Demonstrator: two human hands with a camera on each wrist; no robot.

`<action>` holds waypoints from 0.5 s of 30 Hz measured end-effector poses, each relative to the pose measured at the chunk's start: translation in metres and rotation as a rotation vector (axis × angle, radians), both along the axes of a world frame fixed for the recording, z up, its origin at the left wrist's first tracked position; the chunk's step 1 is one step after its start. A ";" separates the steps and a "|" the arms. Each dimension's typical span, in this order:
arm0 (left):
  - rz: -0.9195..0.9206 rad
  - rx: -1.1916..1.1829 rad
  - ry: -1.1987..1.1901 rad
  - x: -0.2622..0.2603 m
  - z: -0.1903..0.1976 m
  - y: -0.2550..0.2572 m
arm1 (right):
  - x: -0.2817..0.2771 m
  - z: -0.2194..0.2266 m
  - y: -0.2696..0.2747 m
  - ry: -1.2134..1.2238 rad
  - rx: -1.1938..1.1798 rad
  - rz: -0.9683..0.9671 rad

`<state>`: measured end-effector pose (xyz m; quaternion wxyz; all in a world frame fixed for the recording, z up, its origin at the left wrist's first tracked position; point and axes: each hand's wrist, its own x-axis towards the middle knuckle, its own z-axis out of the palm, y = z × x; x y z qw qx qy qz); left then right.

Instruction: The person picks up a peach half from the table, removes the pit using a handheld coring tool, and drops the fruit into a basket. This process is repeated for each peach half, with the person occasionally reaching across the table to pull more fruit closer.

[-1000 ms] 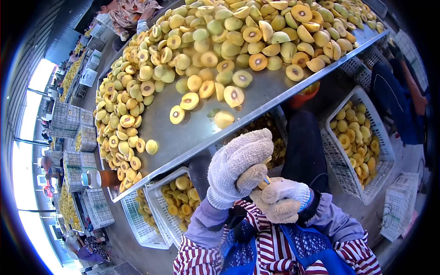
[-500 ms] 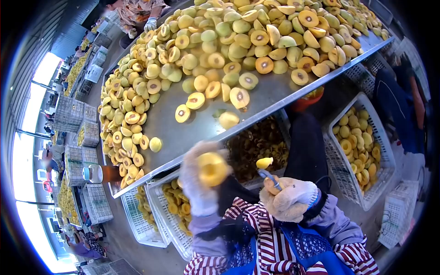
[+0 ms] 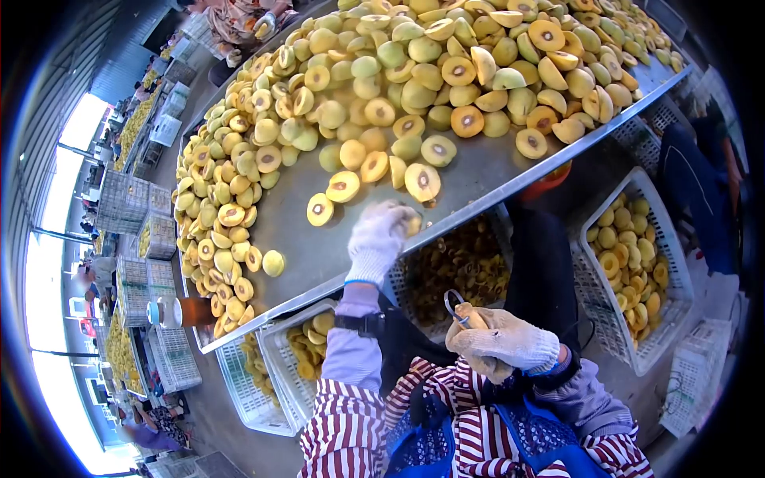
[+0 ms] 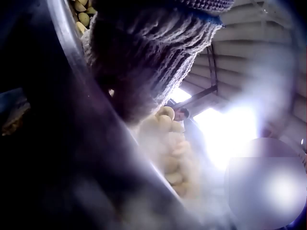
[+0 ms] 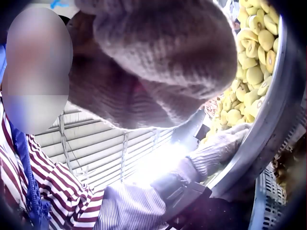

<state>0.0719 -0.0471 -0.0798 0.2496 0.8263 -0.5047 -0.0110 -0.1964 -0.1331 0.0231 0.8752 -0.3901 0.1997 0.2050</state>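
Observation:
My left hand (image 3: pixel 378 239), in a pale knit glove, is at the near rim of the metal table with its fingers curled over a peach half (image 3: pixel 413 225), which is mostly hidden. Over my lap, my gloved right hand (image 3: pixel 506 342) grips a looped pitting knife (image 3: pixel 472 317) by its wooden handle, the thin metal loop pointing up and away. Dark glove fabric fills much of both wrist views, so neither shows the fingertips well. Beyond the left hand, several cut peach halves (image 3: pixel 343 186) lie with their brown-centred faces showing.
A large heap of peach halves (image 3: pixel 414 76) covers the far part of the metal table (image 3: pixel 295 239). Below its edge stands a crate of dark scraps (image 3: pixel 454 267). White crates of yellow fruit stand at left (image 3: pixel 275 350) and right (image 3: pixel 665 319). Another person (image 3: pixel 239 24) works across the table.
My left hand parted from the right, carried a hollowed peach half down left, then moved up to the table without it and took another half. A yellow piece fell near the knife. The right hand stayed low.

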 end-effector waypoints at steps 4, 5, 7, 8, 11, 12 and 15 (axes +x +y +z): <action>0.086 0.045 -0.059 0.019 -0.005 -0.011 | 0.008 0.001 -0.002 0.075 -0.106 0.015; 0.062 0.127 -0.112 0.020 -0.005 -0.010 | 0.011 0.000 -0.002 0.087 -0.111 0.027; 0.019 0.218 -0.160 0.025 0.002 -0.010 | 0.015 0.000 -0.003 0.065 -0.118 -0.008; -0.002 0.265 -0.184 0.027 0.006 -0.010 | 0.017 0.000 -0.002 0.054 -0.121 -0.026; 0.353 0.113 0.463 0.022 0.014 -0.016 | 0.020 0.003 0.001 0.055 -0.244 -0.113; 0.461 -0.003 0.936 0.012 0.032 -0.020 | 0.021 0.003 -0.001 0.063 -0.271 -0.130; 0.186 -0.427 1.537 -0.017 0.035 0.001 | 0.020 -0.002 -0.002 0.094 -0.349 -0.189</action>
